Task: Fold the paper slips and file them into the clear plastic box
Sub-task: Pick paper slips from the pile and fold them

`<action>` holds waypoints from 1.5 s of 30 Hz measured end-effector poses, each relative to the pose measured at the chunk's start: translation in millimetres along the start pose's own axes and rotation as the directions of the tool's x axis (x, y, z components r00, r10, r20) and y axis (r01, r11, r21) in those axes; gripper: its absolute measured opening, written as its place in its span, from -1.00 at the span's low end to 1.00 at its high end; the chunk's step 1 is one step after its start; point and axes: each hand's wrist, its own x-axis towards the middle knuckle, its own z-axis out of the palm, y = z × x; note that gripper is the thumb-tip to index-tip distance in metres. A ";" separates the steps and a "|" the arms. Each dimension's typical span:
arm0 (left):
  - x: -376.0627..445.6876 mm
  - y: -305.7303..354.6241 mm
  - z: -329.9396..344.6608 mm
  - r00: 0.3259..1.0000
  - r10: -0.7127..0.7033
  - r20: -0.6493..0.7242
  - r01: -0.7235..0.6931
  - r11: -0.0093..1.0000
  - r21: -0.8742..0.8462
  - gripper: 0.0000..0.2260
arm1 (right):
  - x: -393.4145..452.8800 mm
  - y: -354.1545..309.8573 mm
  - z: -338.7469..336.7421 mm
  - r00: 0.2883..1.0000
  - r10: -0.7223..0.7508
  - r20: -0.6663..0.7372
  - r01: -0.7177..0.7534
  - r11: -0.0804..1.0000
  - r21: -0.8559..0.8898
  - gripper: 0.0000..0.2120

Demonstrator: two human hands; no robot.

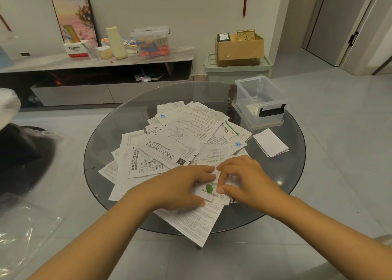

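Head view. I see both hands working one paper slip (212, 191) with a green mark at the near edge of the round glass table (292, 173). My left hand (182, 186) lies flat on the slip's left part, fingers nearly straight and thumb pressing its lower corner. My right hand (244, 178) curls over the right part, fingers and thumb pinching the paper. The slip rests on a loose pile of printed slips (178, 144) spread over the table's middle. The clear plastic box (259, 101) stands open at the far right, well apart from the hands, with a folded white slip (270, 142) lying just before it.
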 end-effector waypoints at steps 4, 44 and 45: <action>-3.0 -1.9 -2.2 0.998 0.037 -0.051 -0.043 0.992 -0.116 -0.67 | 0.6 1.1 0.6 1.000 0.004 -0.015 -0.004 1.000 0.031 -0.83; 19.1 -1.6 13.4 0.880 -0.096 -0.466 0.066 0.995 -0.082 -0.68 | 15.4 3.2 -3.1 0.981 0.149 -0.125 -0.158 0.985 -0.064 -0.80; 20.4 -2.9 13.8 0.884 -0.101 -0.457 0.067 0.994 -0.091 -0.63 | 16.6 3.2 -1.4 0.977 0.161 -0.141 -0.170 0.984 -0.060 -0.82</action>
